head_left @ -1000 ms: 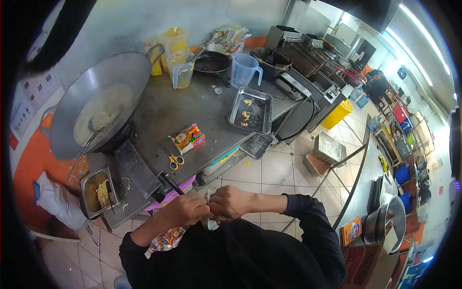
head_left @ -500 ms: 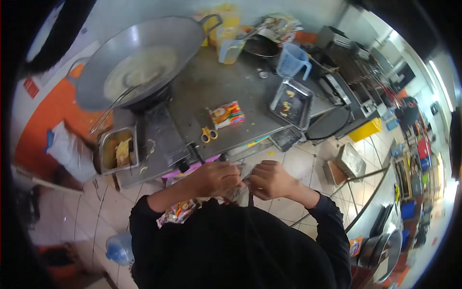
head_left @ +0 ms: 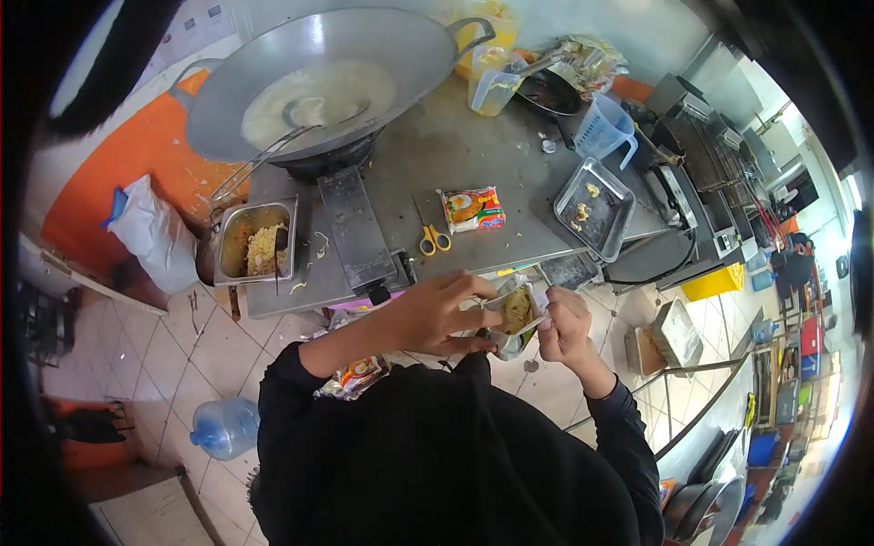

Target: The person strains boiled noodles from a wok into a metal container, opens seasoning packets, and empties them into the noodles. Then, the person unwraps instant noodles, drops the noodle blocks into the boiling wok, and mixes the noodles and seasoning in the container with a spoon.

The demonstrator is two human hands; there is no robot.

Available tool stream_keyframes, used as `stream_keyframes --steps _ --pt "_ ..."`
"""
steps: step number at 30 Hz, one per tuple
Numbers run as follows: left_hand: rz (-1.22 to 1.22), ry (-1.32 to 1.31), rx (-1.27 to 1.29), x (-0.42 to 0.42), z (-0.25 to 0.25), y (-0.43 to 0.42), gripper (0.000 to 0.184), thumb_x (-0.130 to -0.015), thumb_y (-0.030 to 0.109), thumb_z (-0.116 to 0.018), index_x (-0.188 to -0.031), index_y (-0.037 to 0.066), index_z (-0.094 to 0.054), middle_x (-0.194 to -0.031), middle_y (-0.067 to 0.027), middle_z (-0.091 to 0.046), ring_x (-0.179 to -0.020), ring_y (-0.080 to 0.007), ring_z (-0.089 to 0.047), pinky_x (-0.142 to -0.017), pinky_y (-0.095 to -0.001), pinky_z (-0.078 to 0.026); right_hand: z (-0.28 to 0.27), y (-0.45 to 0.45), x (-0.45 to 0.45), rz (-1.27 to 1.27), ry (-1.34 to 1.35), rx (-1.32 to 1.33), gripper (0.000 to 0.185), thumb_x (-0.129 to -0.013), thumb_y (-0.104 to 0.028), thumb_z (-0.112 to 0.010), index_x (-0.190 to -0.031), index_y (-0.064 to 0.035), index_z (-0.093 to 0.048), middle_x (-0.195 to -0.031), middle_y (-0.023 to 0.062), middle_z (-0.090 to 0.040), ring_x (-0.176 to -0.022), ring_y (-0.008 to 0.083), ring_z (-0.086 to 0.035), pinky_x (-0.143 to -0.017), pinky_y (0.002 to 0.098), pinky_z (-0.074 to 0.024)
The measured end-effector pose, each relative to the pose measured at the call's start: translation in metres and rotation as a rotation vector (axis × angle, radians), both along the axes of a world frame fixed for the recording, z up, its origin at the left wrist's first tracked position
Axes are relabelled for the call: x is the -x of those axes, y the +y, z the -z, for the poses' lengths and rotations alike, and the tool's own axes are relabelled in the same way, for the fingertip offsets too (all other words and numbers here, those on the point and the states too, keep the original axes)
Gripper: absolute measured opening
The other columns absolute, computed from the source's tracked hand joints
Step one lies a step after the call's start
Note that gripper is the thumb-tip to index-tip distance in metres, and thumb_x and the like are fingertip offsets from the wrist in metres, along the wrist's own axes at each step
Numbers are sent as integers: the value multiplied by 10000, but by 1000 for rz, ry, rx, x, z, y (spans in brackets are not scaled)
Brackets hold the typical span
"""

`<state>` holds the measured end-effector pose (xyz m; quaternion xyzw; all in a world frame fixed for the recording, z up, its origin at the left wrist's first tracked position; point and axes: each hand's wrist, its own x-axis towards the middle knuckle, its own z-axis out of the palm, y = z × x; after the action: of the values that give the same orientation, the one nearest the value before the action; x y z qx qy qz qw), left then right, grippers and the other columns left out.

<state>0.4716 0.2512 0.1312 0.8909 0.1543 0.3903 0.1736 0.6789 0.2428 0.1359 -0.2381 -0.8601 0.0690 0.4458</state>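
My left hand (head_left: 443, 314) and my right hand (head_left: 566, 329) hold a small open packet (head_left: 517, 312) between them, in front of the counter's edge. Something yellowish-brown shows inside the packet. My left fingers grip its left side, and my right fingers pinch its right edge. Beyond my hands, a red and white noodle packet (head_left: 472, 209) lies on the metal counter (head_left: 401, 196), beside yellow-handled scissors (head_left: 434, 239). Shiny noodle wrappers (head_left: 361, 373) show below my left forearm.
A large wok (head_left: 211, 114) with pale liquid and a wire-handled strainer stands at the back left. Near it is a metal container (head_left: 234, 238) with noodles. A metal tray (head_left: 623, 214), a measuring jug (head_left: 604, 129) and a pan (head_left: 549, 92) are at the right. A water bottle (head_left: 225, 428) lies on the floor.
My hands have moved apart, and the packet between them now shows open with its contents visible. The view has shifted left, so the wok and counter appear further right.
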Motion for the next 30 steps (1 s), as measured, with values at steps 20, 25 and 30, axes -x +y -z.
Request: stream_keyframes --steps 20,25,30 --pt "132 81 -341 2 -5 -2 211 -634 134 -543 -835 169 -490 -830 44 -448 -817 -140 -408 -733 -314 -337 -33 -19 9 -153 -338 48 323 -530 -205 -670 -812 -110 -546 -839 24 -506 -885 204 -438 -791 405 -323" --pt "169 125 -292 11 -7 -12 237 -615 109 -533 -845 142 -489 -789 26 -441 -777 -153 -419 -684 -293 -363 -39 -23 12 -212 -490 66 168 -563 -170 -656 -673 -105 -547 -711 6 -500 -784 158 -475 -795 365 -339" --pt "154 107 -240 34 -11 -24 270 -590 79 -537 -848 133 -476 -813 4 -434 -773 -176 -424 -676 -298 -373 -45 -26 -1 -316 -451 50 149 -559 -152 -650 -603 -104 -516 -682 6 -485 -749 136 -499 -743 363 -384"
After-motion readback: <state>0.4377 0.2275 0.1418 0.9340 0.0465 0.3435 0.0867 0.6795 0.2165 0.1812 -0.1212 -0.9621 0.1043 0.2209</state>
